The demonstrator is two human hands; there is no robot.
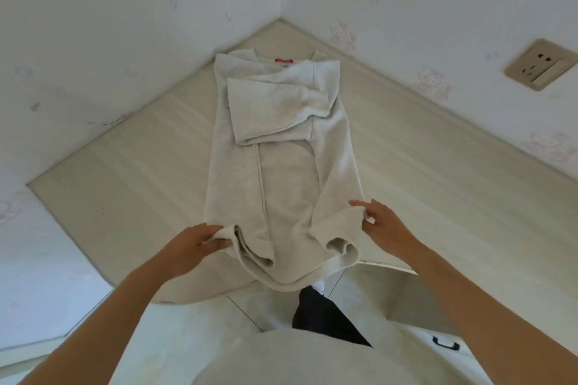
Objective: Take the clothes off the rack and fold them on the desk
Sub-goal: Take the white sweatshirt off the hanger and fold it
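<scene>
We worked at a pale, wood-grained bench (406, 150) set into the corner of two white walls (125, 25). The walls bore faint pink cartoon cat prints (433, 83) and a few dark scuffs. A beige wall socket (541, 64) sat on the right-hand wall, above the bench. Below the near edge we saw a light tiled floor (194, 322) and a black handle (445, 344) on a white front at the lower right.

The light grey sweatshirt (281, 184) lay lengthwise on the bench, its collar toward the corner and its sleeves folded across the chest. Its hem hung a little over the near edge. Our left hand (190, 247) gripped the left hem corner with curled fingers, and our right hand (384, 222) pinched the right hem corner between thumb and fingers.

A small red label (284, 61) showed at the neck, but its writing was too small for us to read.
</scene>
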